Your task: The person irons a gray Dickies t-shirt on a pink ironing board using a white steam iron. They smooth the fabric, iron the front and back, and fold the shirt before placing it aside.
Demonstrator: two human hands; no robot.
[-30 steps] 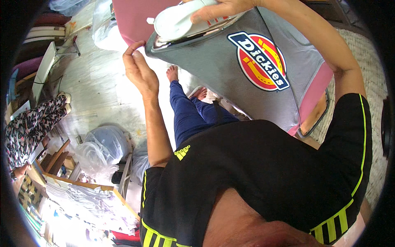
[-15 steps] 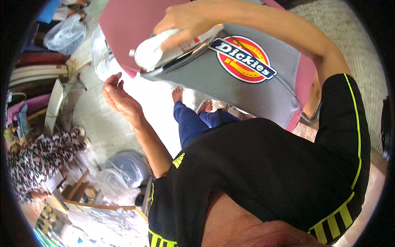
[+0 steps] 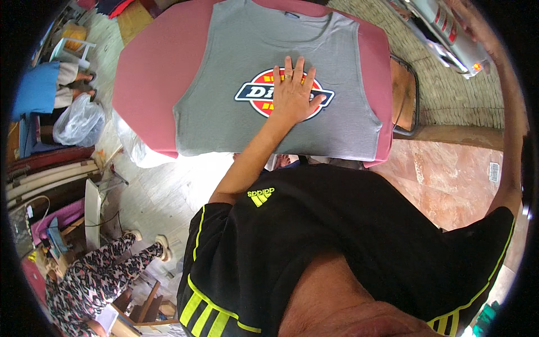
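Note:
A grey sleeveless shirt (image 3: 224, 106) lies spread flat over a padded, pink-covered ironing board (image 3: 149, 90). Palm down on the shirt's round red, yellow and dark blue print rests my left hand (image 3: 292, 96), fingers stretched and spread, a ring on one of them. At the upper right my right hand (image 3: 467, 16), blurred and partly cut by the picture's rim, grips a white and silver iron (image 3: 443, 25). The iron is off the shirt, beyond the board's right side, tilted, with a small orange light glowing on it.
A ribbed, pale woven surface (image 3: 460, 92) lies right of the board, by a dark metal frame (image 3: 416, 95). At left are a plastic bag (image 3: 78, 121), stacked boards (image 3: 50, 180) and a person in patterned trousers (image 3: 106, 267). Another person's feet (image 3: 84, 84) show farther off.
The iron has gone from the shirt's left part to the far right in my right hand. My left hand has come down onto the print. The shirt now lies fully spread in view.

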